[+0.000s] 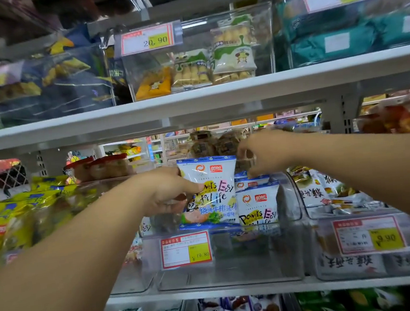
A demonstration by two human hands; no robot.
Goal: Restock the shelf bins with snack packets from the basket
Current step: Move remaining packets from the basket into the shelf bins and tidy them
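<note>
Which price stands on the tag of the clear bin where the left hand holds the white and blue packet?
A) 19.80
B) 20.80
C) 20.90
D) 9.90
A: the price tag on the front wall of the clear bin, just below the white and blue packet that the left hand grips, reads 19.80.

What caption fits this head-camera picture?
Left hand stands a white-and-blue snack packet in a clear shelf bin; right hand reaches behind.
</note>
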